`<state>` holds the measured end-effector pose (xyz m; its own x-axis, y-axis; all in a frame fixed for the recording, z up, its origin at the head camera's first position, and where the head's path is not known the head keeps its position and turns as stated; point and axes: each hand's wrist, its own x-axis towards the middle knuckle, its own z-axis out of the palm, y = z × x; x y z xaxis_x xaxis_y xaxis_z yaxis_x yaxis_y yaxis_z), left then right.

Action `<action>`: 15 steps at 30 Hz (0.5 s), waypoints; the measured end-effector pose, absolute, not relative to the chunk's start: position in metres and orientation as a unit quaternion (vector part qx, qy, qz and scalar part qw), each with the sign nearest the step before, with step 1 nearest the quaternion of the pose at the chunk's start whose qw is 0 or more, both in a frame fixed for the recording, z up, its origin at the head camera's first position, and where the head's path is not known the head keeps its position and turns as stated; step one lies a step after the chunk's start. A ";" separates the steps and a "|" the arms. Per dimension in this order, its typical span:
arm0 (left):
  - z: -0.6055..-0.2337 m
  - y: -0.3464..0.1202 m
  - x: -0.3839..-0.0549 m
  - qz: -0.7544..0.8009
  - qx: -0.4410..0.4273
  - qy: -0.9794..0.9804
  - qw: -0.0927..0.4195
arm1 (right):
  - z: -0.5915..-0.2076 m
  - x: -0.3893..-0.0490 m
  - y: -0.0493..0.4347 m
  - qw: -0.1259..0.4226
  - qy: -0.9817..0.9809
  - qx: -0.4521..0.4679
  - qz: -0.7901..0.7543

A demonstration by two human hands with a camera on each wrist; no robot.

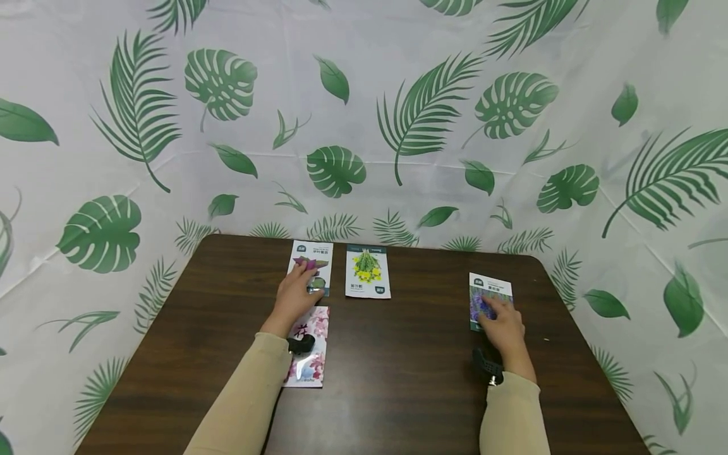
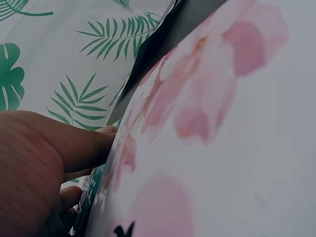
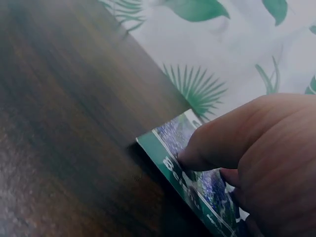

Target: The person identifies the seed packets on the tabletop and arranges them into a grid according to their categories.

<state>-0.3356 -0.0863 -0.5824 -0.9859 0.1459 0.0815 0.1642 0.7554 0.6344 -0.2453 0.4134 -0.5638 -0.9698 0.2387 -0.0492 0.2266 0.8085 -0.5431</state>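
Observation:
My left hand (image 1: 294, 295) rests its fingers on a flat seed packet with a purple flower and green plant picture (image 1: 318, 253), at the table's back left. Just in front of that packet, a pink-blossom packet (image 1: 311, 363) lies partly under my left wrist and looms large in the left wrist view. On the right side, my right hand (image 1: 506, 328) touches a lavender packet (image 1: 491, 284) with its thumb and fingers. In the right wrist view the thumb presses the picture near the packet's green lower band (image 3: 163, 153). Both hands hide parts of their packets.
A packet with yellow flowers (image 1: 368, 272) lies flat beside the left-hand packet, near the back edge. The dark wooden table (image 1: 421, 360) meets a leaf-print cloth (image 1: 398, 208) behind and at the sides. A thin dark cable (image 1: 273, 417) runs beside my left forearm.

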 end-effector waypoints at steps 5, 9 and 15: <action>-0.582 -0.087 -0.335 -0.343 -0.084 -0.935 0.014 | -0.568 -0.243 0.409 0.026 -0.956 -0.116 0.268; -0.583 -0.088 -0.335 -0.340 -0.084 -0.937 0.011 | -0.573 -0.240 0.402 0.037 -0.962 -0.108 0.247; -0.583 -0.088 -0.334 -0.348 -0.087 -0.933 0.020 | -0.575 -0.234 0.379 0.073 -0.966 -0.096 0.227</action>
